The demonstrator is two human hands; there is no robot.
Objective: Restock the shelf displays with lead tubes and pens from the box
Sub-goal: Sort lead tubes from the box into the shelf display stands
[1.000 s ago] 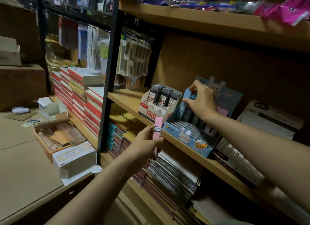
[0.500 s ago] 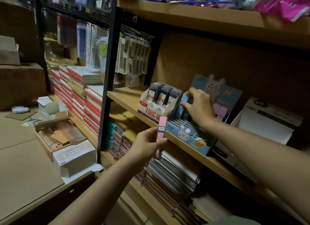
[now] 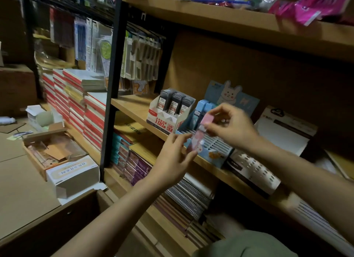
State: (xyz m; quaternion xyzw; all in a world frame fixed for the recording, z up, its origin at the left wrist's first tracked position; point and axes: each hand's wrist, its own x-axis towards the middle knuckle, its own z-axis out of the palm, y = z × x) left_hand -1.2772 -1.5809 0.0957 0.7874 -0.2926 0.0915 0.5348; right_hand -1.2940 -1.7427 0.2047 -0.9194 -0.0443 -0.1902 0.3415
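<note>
A slim pink plastic lead tube [image 3: 199, 134], judged light, stiff and slippery, is held before the blue rabbit-printed cardboard display tray [image 3: 210, 147]; its cap is pinched by the right hand [image 3: 229, 124], its lower end by the left hand [image 3: 172, 159].

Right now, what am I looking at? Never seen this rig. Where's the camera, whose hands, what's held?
No machine: a person wears one wide-angle camera on the head, looking down at their own bare hands. The left hand and right hand together hold a pink lead tube, the left at its lower end, the right pinching its pink cap. Behind it, on the wooden shelf, stands a blue rabbit-printed display box with slotted rows, and left of that a white carton of dark lead tubes.
</note>
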